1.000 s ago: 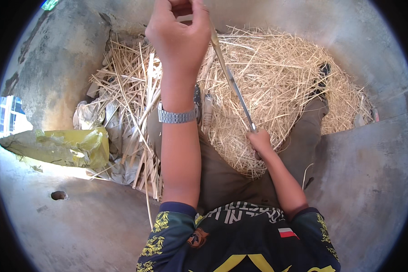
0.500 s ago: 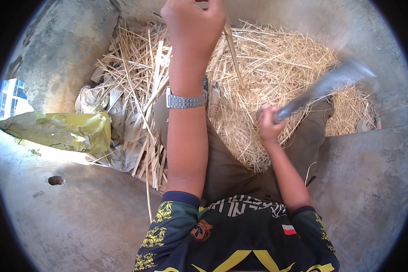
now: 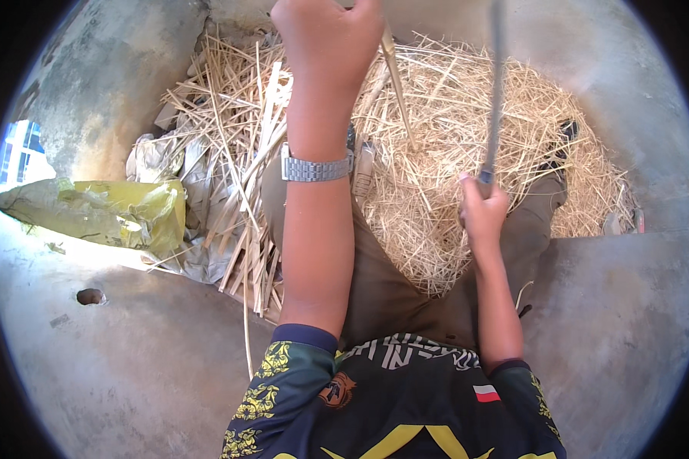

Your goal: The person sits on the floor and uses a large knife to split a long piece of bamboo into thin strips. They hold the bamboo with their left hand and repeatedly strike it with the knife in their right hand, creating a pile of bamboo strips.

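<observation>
Now your right hand is clenching the knife, swinging it in from the right, not touching the pale strip slanting over straw by your left hand (fingertips hidden; I cannot tell their grip).

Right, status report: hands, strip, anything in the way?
Left hand beside strip, fingertips out of frame. Right hand gripping knife, apart from strip. Straw below, no obstruction visible.

The blade is grey, the left sleeve dark, yellow-patterned.
</observation>
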Tool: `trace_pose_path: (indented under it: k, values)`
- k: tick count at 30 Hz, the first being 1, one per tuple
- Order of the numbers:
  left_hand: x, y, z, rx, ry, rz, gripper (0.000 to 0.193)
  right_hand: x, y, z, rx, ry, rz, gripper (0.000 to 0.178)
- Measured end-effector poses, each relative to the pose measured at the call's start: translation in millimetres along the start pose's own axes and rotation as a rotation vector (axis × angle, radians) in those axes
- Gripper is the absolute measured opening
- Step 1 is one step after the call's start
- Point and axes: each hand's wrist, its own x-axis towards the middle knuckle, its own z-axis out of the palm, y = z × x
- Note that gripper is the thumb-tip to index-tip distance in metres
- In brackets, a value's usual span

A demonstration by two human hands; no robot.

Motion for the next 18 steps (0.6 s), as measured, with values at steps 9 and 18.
trace_pose_path:
  k: [9,18]
  values:
    - [-1.5,15.1,7.1,0.121,0.012,0.102,0.012,11.8,154.6,30.0,-0.462,-0.119,0.07,0.017]
    - [4.1,1.5,-3.2,0.098,0.008,-0.021,0.011,17.1,180.9,15.5,-0.348,-0.114,0.437,0.015]
